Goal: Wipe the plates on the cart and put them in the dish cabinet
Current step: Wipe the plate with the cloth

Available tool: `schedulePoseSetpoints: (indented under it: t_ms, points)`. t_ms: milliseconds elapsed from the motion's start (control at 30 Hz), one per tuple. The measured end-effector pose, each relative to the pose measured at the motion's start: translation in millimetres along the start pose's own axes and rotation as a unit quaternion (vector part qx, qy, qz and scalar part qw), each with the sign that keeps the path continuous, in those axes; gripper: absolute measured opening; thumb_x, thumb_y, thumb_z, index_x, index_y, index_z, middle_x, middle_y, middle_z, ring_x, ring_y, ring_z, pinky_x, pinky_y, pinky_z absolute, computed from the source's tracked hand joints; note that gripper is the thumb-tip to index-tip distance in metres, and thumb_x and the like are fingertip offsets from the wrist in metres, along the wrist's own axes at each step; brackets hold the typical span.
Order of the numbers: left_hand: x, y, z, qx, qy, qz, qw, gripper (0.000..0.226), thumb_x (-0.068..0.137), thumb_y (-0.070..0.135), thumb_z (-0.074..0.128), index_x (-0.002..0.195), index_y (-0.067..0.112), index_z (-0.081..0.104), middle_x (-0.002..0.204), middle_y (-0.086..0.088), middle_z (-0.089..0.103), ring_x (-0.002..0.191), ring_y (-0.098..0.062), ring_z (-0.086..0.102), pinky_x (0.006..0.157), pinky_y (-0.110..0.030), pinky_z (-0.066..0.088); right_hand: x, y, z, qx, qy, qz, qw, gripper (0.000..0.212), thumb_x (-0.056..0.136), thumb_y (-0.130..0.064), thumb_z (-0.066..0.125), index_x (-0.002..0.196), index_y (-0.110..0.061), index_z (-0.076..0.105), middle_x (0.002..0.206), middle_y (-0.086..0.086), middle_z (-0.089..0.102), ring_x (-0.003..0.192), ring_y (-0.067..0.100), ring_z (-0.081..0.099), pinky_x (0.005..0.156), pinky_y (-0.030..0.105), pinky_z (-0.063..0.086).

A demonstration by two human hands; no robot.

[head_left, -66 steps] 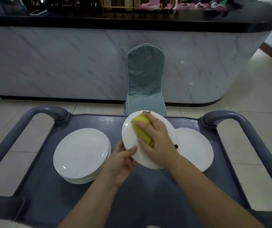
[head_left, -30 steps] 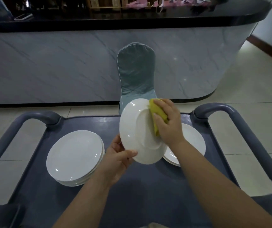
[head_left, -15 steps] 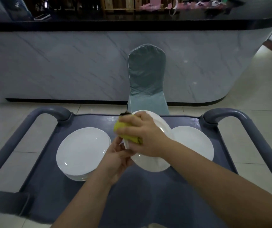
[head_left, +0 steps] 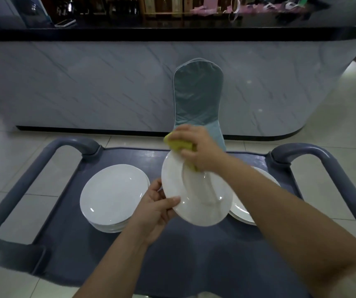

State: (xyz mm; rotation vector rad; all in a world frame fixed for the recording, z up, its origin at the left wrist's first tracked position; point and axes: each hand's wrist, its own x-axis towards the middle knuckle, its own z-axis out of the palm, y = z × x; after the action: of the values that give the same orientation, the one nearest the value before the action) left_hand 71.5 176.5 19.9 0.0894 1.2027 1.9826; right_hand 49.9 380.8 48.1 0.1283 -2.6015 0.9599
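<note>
Cart edges: the cart [head_left: 194,259] is a grey-blue tray with a low raised lip. A rounded tube handle loops out at the left of the frame [head_left: 20,186] and another at the right [head_left: 344,181].
Open room: the tray is bare at lower centre, between the stacks and the near edge. Pale glossy floor tiles [head_left: 334,117] lie on both sides.
Far edge: a chair in a smooth blue-green cover [head_left: 197,93] stands just beyond the cart, its back to a marble-patterned front under a black, curved worktop [head_left: 194,29].
On the tray, left: a stack of round white plates [head_left: 112,194], lying flat.
On the tray, right: a lower stack of plates [head_left: 240,209], partly hidden by the forearm.
Held plate: a glossy white round plate [head_left: 194,203] is tilted up above the tray's centre, between the stacks.
Left hand: the left hand [head_left: 155,208] pinches the plate's lower left rim, thumb on the near face.
Right hand: the right hand [head_left: 198,151], slightly blurred, grips a yellow cloth [head_left: 178,145] pressed over the plate's upper rim.
</note>
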Motion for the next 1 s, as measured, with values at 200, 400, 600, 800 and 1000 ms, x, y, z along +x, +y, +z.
schedulePoseSetpoints:
  t_ms: [200,400,600,800,1000]
  points:
    - [-2.2,9.9,1.8,-0.161,0.03,0.022,0.986,0.05,0.07,-0.009,0.056,0.116,0.013,0.059,0.101,-0.005,0.072,0.085,-0.016,0.072,0.065,-0.025,0.059,-65.6,19.9,-41.6,0.088,0.131,0.152,0.976,0.04,0.077,-0.016,0.059,0.111,-0.034,0.067,0.124,-0.013,0.056,0.116,-0.002,0.05,0.101,0.027,0.039]
    - [21.5,6.6,23.6,-0.21,0.062,-0.009,0.976,0.038,0.078,-0.01,0.053,0.108,0.012,0.061,0.097,-0.009,0.074,0.078,-0.018,0.073,0.062,-0.025,0.059,-126.4,-22.8,31.2,-0.077,0.126,-0.054,0.988,0.048,0.078,-0.017,0.062,0.123,-0.033,0.062,0.14,-0.001,0.05,0.117,0.028,0.041,0.107,0.034,0.029]
    - [21.7,4.0,25.0,-0.233,0.05,0.007,0.971,0.043,0.07,-0.009,0.056,0.105,0.014,0.062,0.103,-0.007,0.073,0.086,-0.017,0.073,0.078,-0.03,0.058,-141.2,13.8,13.8,-0.029,0.206,0.039,0.977,0.043,0.081,-0.019,0.059,0.122,-0.034,0.061,0.141,-0.007,0.047,0.116,0.029,0.046,0.104,0.039,0.035]
    - [27.5,-4.4,26.3,-0.204,0.074,-0.02,0.976,0.033,0.088,-0.007,0.049,0.112,0.013,0.059,0.093,-0.009,0.073,0.071,-0.016,0.071,0.054,-0.021,0.056,-132.2,-12.9,48.5,-0.117,0.134,-0.083,0.981,0.046,0.078,-0.019,0.062,0.122,-0.032,0.063,0.14,-0.001,0.049,0.115,0.031,0.043,0.105,0.036,0.033]
    - [13.1,-8.5,15.0,-0.11,0.023,0.002,0.994,0.047,0.074,-0.012,0.054,0.114,0.013,0.057,0.105,-0.006,0.07,0.089,-0.019,0.071,0.079,-0.032,0.06,-107.7,40.0,6.0,0.107,0.257,0.236,0.931,0.036,0.082,-0.015,0.06,0.105,-0.04,0.069,0.113,-0.016,0.063,0.108,0.01,0.057,0.1,0.043,0.047]
